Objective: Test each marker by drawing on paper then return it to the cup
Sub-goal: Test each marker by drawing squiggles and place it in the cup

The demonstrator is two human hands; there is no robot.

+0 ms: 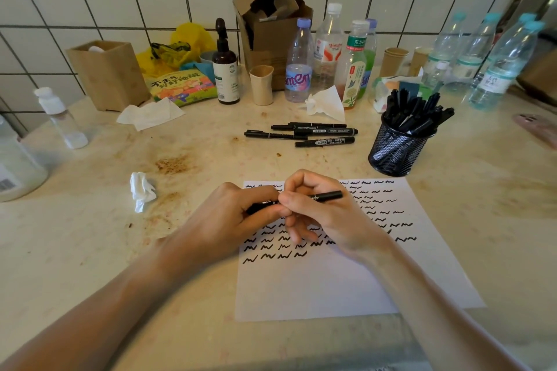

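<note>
- The person holds one slim black marker (327,196) in both hands above the white sheet of paper (346,280), which is covered in rows of black squiggles.
- The marker's long axis runs left to right, nearly level. Its right end pokes out past the right hand's fingers, and its left end is buried in the left hand.
- The left hand (238,214) has its fingers curled around the left part of the barrel. The right hand (316,208) pinches the middle with thumb and forefinger. The two hands touch.
- This looks like a cap being pulled off or pushed on, though which one cannot be told.
- The black wire-mesh cup (398,147), full of markers, stands beyond the right hand's fingers and off to their right, nearer that hand.
- Four loose black markers (304,133) lie straight beyond the fingers.
</note>
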